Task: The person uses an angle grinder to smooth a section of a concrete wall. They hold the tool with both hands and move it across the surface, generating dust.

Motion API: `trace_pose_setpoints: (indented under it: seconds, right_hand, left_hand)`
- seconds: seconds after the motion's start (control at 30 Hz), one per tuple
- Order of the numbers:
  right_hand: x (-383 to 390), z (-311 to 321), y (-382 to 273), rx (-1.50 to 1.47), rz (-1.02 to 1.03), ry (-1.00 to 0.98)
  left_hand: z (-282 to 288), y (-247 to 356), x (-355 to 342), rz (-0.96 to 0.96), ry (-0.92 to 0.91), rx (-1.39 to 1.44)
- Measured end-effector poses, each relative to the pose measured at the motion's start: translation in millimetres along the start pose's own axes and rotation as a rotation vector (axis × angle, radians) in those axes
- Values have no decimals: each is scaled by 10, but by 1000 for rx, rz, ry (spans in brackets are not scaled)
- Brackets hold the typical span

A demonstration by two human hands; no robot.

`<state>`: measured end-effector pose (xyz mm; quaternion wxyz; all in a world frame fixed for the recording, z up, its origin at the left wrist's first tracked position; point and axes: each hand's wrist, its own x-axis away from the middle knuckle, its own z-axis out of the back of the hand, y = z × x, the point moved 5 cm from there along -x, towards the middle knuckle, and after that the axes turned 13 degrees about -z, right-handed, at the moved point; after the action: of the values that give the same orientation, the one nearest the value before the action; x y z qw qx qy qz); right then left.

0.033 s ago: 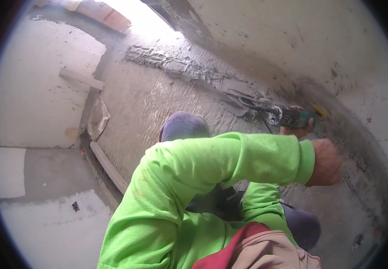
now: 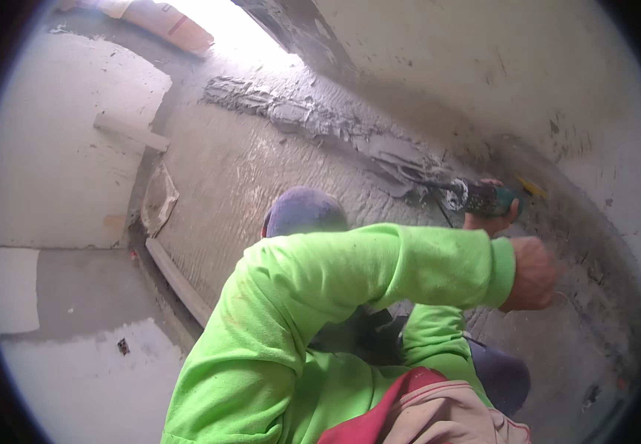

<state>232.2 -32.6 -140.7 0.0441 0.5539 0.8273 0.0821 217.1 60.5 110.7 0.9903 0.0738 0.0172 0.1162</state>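
My right hand [image 2: 489,220] grips a teal and black power tool [image 2: 481,198], its fingers wrapped round the body. The front of the tool is splattered grey, and a dark rod [image 2: 425,180] runs from it into a ridge of wet mortar [image 2: 391,154]. My left arm, in a bright green sleeve, crosses over the right one and hides much of it. Just nearer than the tool is my left hand [image 2: 534,274], closed in a fist and slightly blurred. Whatever it holds, if anything, is hidden. A faint thin line shows beside it.
The mortar ridge runs along a pale wall [image 2: 439,66] toward a bright opening. A yellow object [image 2: 532,186] lies behind the tool. On the left are pale panels [image 2: 54,163], a short board [image 2: 132,133] and a long strip [image 2: 180,281]. My knee [image 2: 306,211] rises over the rough floor.
My left fist has shifted slightly left and nearer to me. The view has moved a little. The right hand keeps its grip on the power tool.
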Motion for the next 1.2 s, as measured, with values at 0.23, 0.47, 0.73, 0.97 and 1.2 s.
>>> trace_pose_setpoints:
  seconds: [0.23, 0.47, 0.73, 0.97, 1.2]
  right_hand:
    - [-164, -6, 227, 230, 177, 127]
    - [-40, 63, 638, 248, 333, 276]
    - [76, 45, 1024, 271, 453, 322]
    - [95, 79, 1037, 233, 460, 281]
    - [-114, 161, 1064, 143, 418, 202]
  left_hand:
    - [-257, -325, 841, -16, -137, -76]
    - [25, -978, 1512, -65, 46, 274]
    - [24, -1240, 1766, -69, -1, 422]
    - [-375, -1651, 1799, 405, -96, 583]
    - [-921, -1864, 1988, 550, -107, 582]
